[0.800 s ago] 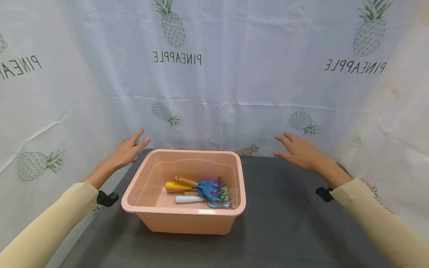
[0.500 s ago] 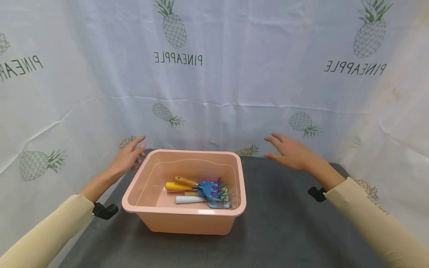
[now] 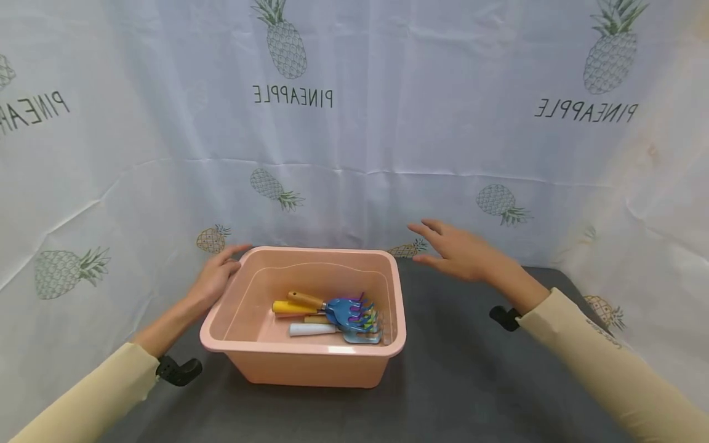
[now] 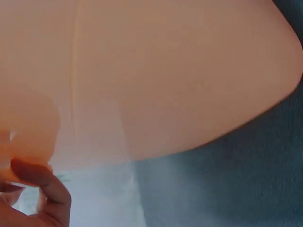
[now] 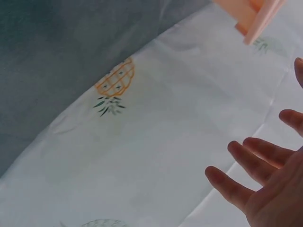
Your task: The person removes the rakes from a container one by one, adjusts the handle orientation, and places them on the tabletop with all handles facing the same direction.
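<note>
A peach plastic basin (image 3: 310,370) stands on the dark table. My left hand (image 3: 213,278) is at its left rim, thumb bent against the edge in the left wrist view, where the basin's outer wall (image 4: 165,75) fills much of the picture. Inside the basin lies a heap of small garden hand rakes (image 3: 349,314), with blue heads uppermost and wooden, yellow and white handles pointing left. To the right of the basin, my right hand (image 3: 460,251) is in the air with fingers spread and nothing held. The right wrist view catches a basin corner (image 5: 258,21) beyond those fingers.
A white curtain (image 3: 376,123) printed with pineapples hangs behind the table and along both sides. The dark tabletop (image 3: 471,369) extends in front of the basin and to its right. Black straps (image 3: 178,371) circle both wrists.
My left hand has come down and right onto the basin's left rim. My right hand has moved left, closer to the basin. The basin and rakes have stayed where they were.
</note>
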`<state>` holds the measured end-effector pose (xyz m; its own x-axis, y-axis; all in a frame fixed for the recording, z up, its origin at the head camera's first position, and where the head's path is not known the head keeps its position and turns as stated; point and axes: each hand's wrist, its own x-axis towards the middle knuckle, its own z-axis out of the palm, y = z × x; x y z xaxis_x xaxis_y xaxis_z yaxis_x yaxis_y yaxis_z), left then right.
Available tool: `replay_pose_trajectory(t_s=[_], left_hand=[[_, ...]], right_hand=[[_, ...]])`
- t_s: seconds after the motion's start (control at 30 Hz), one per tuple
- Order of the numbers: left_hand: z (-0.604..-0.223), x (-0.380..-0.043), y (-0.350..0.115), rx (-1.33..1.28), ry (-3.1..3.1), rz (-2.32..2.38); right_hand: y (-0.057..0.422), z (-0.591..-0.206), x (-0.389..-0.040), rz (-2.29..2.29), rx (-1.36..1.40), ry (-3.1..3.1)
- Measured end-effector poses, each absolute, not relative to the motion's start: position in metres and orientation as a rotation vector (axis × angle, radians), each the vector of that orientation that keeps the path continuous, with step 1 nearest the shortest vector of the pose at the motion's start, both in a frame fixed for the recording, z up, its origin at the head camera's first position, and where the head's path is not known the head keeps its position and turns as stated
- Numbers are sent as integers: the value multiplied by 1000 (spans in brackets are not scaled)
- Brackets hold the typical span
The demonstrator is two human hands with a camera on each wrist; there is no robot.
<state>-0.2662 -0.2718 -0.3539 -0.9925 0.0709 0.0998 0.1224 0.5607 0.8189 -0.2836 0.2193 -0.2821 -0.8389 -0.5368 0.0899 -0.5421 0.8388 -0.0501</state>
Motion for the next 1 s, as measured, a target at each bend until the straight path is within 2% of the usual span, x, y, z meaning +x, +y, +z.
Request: replay_pose_trajectory(t_s=[0.43, 1.0], left_hand=[[-359, -262, -266, -103, -2662, -1419], [-359, -262, -265, -104, -2611, -1458]], right_hand=[[179, -271, -279, 273, 1013, -2915], [91, -268, -285, 492, 1372, -2903]])
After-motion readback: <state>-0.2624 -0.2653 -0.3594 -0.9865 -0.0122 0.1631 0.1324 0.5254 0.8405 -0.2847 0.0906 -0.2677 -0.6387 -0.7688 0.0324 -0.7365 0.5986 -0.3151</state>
